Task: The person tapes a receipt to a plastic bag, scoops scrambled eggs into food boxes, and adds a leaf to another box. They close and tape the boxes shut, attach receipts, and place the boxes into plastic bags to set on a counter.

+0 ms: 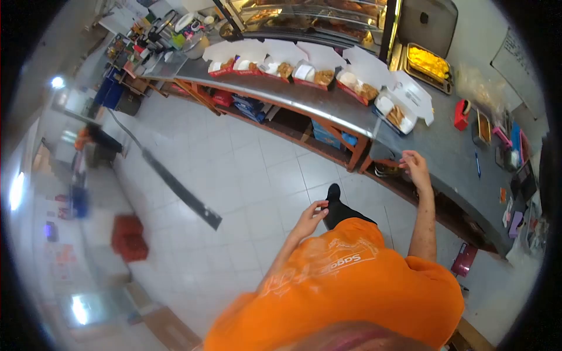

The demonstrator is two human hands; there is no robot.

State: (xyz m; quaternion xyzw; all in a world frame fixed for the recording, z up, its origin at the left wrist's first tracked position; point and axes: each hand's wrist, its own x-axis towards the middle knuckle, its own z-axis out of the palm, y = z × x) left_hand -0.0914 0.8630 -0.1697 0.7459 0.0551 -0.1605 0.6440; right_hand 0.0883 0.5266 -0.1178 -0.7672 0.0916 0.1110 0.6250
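My left hand (pixel 311 219) hangs low over the floor in front of my body, its fingers loosely spread with nothing in them. Near the edge of the metal counter (pixel 404 146), my right hand (pixel 416 169) is raised with fingers apart and slightly bent, holding nothing. The closest food box (pixel 397 114) stands open above it on the counter, with a white portion and fried pieces inside. More open boxes, such as this red-sided one (pixel 358 86) and another (pixel 314 75), run in a row to the left with similar food.
Behind the boxes is a lit food display case (pixel 310 20). A metal tray of yellow food (pixel 428 62) sits at the back right, near a red tape dispenser (pixel 462 114) and a blue pen (pixel 477 165). Shelves under the counter hold blue boxes (pixel 325 134). A red object (pixel 130 237) stands left.
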